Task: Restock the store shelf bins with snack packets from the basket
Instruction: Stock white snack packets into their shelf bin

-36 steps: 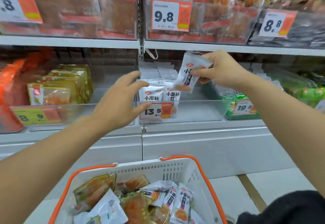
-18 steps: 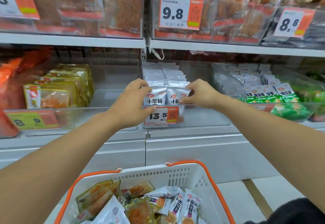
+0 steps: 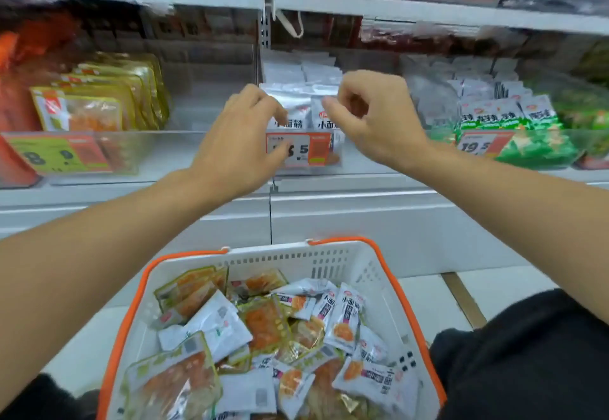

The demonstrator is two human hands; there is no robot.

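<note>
White snack packets stand in rows in the clear middle bin, behind its orange 13.5 price tag. My left hand is at the bin's front, its bent fingertips touching the front left packet. My right hand hovers at the front right packet with fingers curled and the thumb tip at the packet's top edge; nothing lies between its fingers. Below, the white basket with an orange rim holds several white packets and yellow packets.
A bin of yellow packets sits to the left, with red packets beyond it. Green-and-white packets fill the bin on the right. An upper shelf edge runs overhead. White shelf base panels face the basket.
My right hand carried a white packet into the middle bin and let it go. Both hands then straightened the front packets and now sit slightly back. The view tilted down toward the basket.
</note>
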